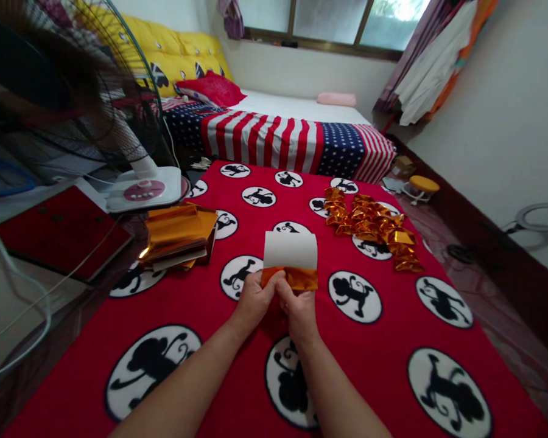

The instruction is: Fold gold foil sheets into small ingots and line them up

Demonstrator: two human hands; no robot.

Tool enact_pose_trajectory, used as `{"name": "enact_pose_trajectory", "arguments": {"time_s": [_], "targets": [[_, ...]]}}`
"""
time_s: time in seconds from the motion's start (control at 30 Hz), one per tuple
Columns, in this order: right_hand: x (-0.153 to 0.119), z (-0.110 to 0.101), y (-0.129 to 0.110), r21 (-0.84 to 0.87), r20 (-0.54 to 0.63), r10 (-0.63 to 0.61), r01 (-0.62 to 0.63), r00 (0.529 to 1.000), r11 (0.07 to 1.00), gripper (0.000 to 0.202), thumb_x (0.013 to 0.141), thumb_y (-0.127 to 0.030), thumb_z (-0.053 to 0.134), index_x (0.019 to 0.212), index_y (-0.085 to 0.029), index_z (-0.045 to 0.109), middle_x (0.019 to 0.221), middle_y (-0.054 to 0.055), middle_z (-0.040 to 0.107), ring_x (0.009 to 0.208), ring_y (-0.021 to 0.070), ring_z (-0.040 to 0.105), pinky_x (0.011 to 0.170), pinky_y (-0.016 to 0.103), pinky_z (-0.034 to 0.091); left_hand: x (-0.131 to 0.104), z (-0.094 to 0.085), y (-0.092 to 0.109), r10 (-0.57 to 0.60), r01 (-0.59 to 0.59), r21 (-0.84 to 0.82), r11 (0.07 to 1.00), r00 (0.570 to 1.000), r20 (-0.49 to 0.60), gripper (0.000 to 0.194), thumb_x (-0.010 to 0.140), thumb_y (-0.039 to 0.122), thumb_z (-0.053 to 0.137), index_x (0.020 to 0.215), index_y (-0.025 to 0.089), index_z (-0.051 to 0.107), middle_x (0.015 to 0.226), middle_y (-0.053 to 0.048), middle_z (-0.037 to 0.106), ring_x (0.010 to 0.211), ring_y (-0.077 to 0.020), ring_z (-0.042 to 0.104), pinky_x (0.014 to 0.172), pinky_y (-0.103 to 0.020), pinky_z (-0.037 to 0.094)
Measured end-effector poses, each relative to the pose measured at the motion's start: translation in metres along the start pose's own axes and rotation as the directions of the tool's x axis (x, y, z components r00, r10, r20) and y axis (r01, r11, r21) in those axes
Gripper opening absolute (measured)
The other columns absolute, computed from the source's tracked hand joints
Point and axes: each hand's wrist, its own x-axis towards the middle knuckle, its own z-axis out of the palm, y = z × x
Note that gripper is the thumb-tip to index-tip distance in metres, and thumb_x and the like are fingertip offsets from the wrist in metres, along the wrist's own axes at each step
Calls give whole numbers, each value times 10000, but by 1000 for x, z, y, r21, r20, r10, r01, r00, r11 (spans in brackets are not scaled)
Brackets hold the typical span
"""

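Observation:
Both my hands meet at the near edge of a sheet of gold foil paper [290,250]. Its white back faces up, and the near edge is folded over so a gold strip shows. My left hand [256,297] grips the left part of that fold, thumb on top. Beside it, my right hand [299,307] pinches the fold near the middle, its thumb against the left one. The fingers underneath are hidden. To the left lies a stack of gold foil sheets [178,234]. Several folded gold foil pieces [369,219] sit in rows at the right.
A red cloth with monkey prints [201,340] covers the surface under my hands. An electric fan [141,185] stands at the left beside a dark red board [55,234]. Beyond is a bed [274,137]. A yellow stool [424,184] stands at the right.

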Motion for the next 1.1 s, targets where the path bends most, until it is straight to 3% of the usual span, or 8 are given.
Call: {"name": "enact_pose_trajectory", "arguments": {"time_s": [0.1, 0.3, 0.53, 0.6, 0.77, 1.1], "targets": [[0, 0, 0, 29, -2, 6, -6, 1000, 1000, 345, 758, -466, 719, 650, -193, 537, 451, -81, 403, 380, 57, 302, 369, 199, 214, -2, 0, 1, 4, -4, 31, 1000, 1000, -7, 335, 800, 438, 634, 626, 153, 616, 545, 1, 577, 530, -126, 505, 573, -247, 427], [8, -16, -4, 46, -158, -49, 57, 986, 997, 419, 804, -460, 670, 559, -183, 473, 458, -65, 420, 390, 53, 315, 367, 194, 188, -1, -10, -4, 26, -18, 133, 991, 998, -63, 337, 829, 429, 614, 642, 151, 652, 507, 15, 539, 474, -104, 443, 498, -225, 365], [11, -19, -9, 98, -80, -21, 28, 997, 995, 253, 772, -420, 709, 827, -184, 634, 683, -41, 556, 487, 58, 382, 400, 167, 260, -1, -12, -3, 38, -52, 186, 981, 996, 77, 280, 845, 393, 607, 804, 145, 730, 724, -40, 699, 632, -152, 594, 599, -233, 453], [11, -20, -9, 69, -77, -19, 24, 997, 997, 256, 770, -417, 712, 855, -183, 656, 687, -39, 566, 478, 57, 368, 399, 173, 256, 0, -13, -4, 41, -52, 209, 977, 997, 60, 251, 830, 378, 631, 826, 146, 726, 743, -35, 698, 654, -151, 603, 619, -230, 465], [13, -25, -5, 30, -44, -41, 43, 998, 999, 253, 782, -424, 698, 855, -183, 674, 636, -47, 548, 445, 60, 318, 389, 197, 222, 6, -20, -10, -46, 53, 61, 997, 992, -120, 265, 758, 415, 696, 711, 156, 667, 649, -4, 644, 601, -137, 589, 559, -213, 465], [14, -26, -6, -3, -16, -34, 34, 999, 999, 260, 775, -442, 698, 824, -187, 673, 619, -37, 572, 460, 81, 389, 405, 198, 268, 7, -25, -10, -151, 142, -72, 987, 978, -145, 326, 694, 452, 756, 687, 144, 651, 657, -13, 667, 595, -143, 613, 529, -220, 491]]}}
